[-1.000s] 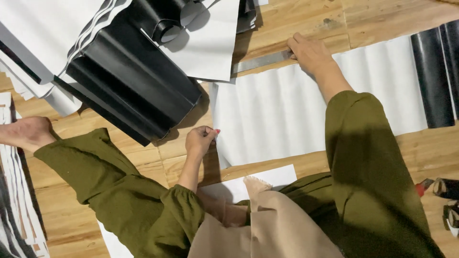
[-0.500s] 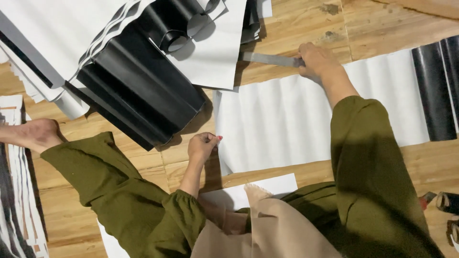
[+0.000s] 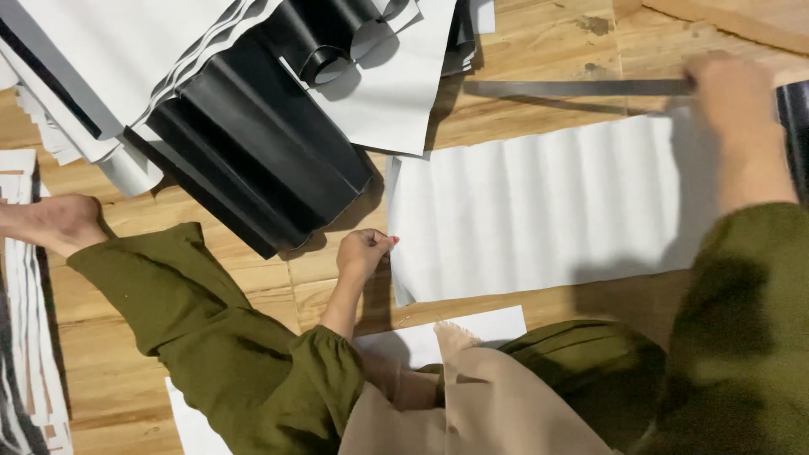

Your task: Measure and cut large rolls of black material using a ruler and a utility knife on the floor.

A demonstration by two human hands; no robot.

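White corrugated sheet (image 3: 548,211): the one head view shows it lying flat on the wooden floor (image 3: 539,42), centre to 3 o'clock in the frame, ridges running across its short side.

Left hand (image 3: 364,253): just beside the sheet's 9 o'clock edge, fingers curled into a loose fist with the fingertips at that edge. It probably pins the end so the sheet cannot slide or curl back.

Right hand (image 3: 731,93): at 1 o'clock in the frame, blurred, closed on the end of a long metal ruler (image 3: 573,88). Whether it grips or only presses cannot be told.

Metal ruler: lies parallel to the sheet's 12 o'clock long edge, just beyond it on bare boards, its shadow falling toward the sheet. Lined up as a straightedge would be.

Black corrugated sheet (image 3: 253,160): at 10 o'clock, tilted, lying among the pile of white sheets (image 3: 101,59), one end curled into a roll.

Bare foot (image 3: 59,223): at 9 o'clock, beside a stack of cut strips (image 3: 21,278).

Flat white paper (image 3: 438,337): at 6 o'clock, partly under the person's olive sleeves.
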